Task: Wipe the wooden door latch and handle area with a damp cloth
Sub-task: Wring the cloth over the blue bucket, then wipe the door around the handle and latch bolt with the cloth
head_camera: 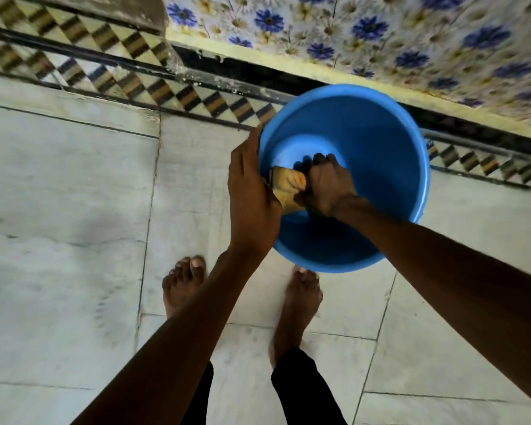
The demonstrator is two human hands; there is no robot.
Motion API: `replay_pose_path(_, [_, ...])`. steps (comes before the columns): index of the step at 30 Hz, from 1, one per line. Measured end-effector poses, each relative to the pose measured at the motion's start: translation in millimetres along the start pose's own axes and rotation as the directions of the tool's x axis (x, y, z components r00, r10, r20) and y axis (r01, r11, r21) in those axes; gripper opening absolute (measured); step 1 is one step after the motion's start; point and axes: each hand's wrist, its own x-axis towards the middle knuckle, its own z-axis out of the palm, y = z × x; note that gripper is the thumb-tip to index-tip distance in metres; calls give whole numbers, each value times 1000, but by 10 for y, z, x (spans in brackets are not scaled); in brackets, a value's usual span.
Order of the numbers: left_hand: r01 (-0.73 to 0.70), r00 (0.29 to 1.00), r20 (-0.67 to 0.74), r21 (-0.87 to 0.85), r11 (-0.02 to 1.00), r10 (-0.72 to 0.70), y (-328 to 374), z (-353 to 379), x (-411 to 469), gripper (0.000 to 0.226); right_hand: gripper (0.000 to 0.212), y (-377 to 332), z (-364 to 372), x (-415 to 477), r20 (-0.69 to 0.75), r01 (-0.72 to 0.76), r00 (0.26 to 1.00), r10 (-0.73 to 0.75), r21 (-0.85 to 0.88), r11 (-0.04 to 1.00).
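A yellow-orange cloth [288, 184] is bunched up over a blue plastic bucket [380, 142] that stands on the floor. My right hand [327, 187] is inside the bucket's mouth, fist closed around one end of the cloth. At the bucket's left rim, my left hand [252, 191] grips the cloth's other end. The cloth is stretched short between the two hands. The bucket's bottom is mostly hidden by my hands. No door, latch or handle is in view.
My bare feet [184, 283] stand on pale marble floor slabs [68, 210] just before the bucket. A patterned tile border [111, 72] runs along the floor's edge. Behind the bucket, a wall with blue flower tiles [380, 35] rises.
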Motion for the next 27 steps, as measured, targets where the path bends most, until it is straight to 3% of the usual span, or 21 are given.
replay_pose_path(2, [25,999,22,93,995,-27,-14,-26,13,63,58,-18,-160,-295,53,-102,994,94,169,980])
replay_pose_path(7, [155,976,103,303,940,-194,341,-327,-9,81,35,-113,-761,-1086,83,-312,946,314,510,802])
replay_pose_path(10, [187,967,122,245,951,-222,812,-770,-136,69,35,-281,-1295,-1637,42,-290,920,389,740,607])
replay_pose_path(13, [235,965,100,74,969,-241,1485,-1421,-261,41,41,-600,-2092,-2226,78,-235,911,406,906,353])
replay_pose_path(17, [279,960,53,-148,949,-274,2645,-2477,-427,31,37,-1077,-3255,-2971,123,-170,912,390,981,88])
replay_pose_path(22, [230,972,20,-314,921,-235,4236,-3938,-698,15,36,-1774,-4931,-4015,105,-79,945,308,992,-95])
replay_pose_path(27, [115,989,-42,-377,919,-142,5306,-5125,-829,22,19,-2462,-6329,-4869,-61,99,965,255,985,-140])
